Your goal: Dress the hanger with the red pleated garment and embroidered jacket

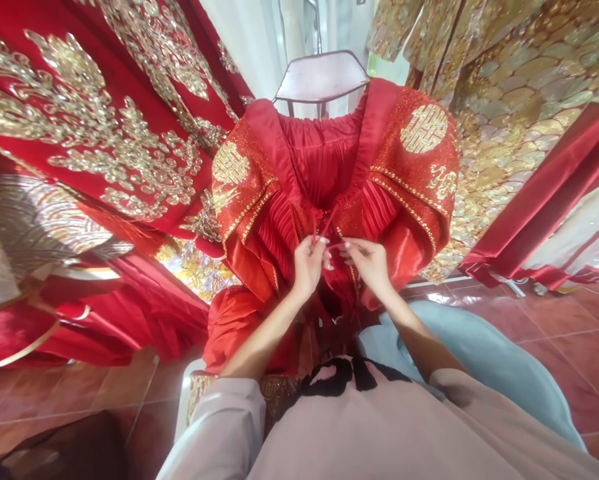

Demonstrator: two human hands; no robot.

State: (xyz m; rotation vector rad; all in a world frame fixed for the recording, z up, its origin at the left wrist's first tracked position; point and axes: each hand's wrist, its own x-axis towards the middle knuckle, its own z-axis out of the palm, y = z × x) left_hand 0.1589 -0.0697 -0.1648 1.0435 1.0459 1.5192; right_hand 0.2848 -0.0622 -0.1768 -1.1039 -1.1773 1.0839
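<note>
A red garment with gold medallions and beaded trim hangs in front of me on a dark-framed hanger. At its gathered neckline a thin red drawstring comes down toward my hands. My left hand pinches the drawstring between thumb and fingers. Just to its right, my right hand is closed in a pinch on a strand of the same drawstring, which runs between the two hands. Loose ends below them are blurred against the red cloth.
A red cloth with gold sequin embroidery hangs close on the left. Gold scale-patterned fabric hangs on the right, beside red folded cloth. A pale blue rounded object stands low right on the red tiled floor.
</note>
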